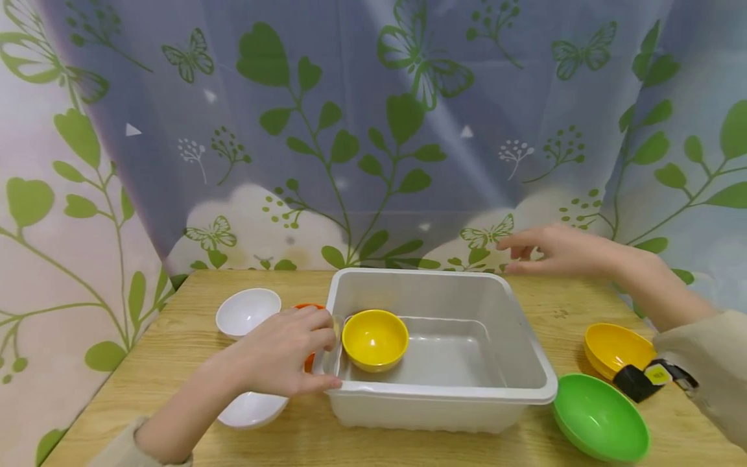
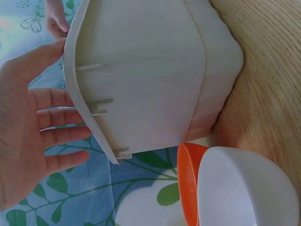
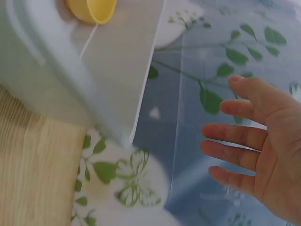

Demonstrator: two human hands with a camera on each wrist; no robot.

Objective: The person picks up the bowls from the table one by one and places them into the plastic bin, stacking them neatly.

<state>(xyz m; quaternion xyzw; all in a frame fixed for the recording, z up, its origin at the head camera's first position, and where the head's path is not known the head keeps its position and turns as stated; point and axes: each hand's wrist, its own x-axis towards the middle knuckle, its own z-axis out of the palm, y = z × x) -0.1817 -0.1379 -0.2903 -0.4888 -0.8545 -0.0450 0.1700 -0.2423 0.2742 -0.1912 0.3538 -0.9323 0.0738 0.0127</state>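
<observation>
Fingers (image 2: 59,117) loosely extended on left hand (image 1: 286,347), touching lipped rim (image 1: 449,393) of pale-grey rectangular tub (image 1: 432,414), and on right hand (image 1: 563,251), in midair; inside, glossy round yellow bowl (image 1: 375,340).

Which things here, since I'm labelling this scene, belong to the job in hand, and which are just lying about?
Likely the job:
grey tub, left hand touching its rim
yellow bowl inside
right hand, raised and empty

Untouched, perhaps just lying about:
far white bowl
near white bowl
orange bowl
green bowl
amber bowl
</observation>
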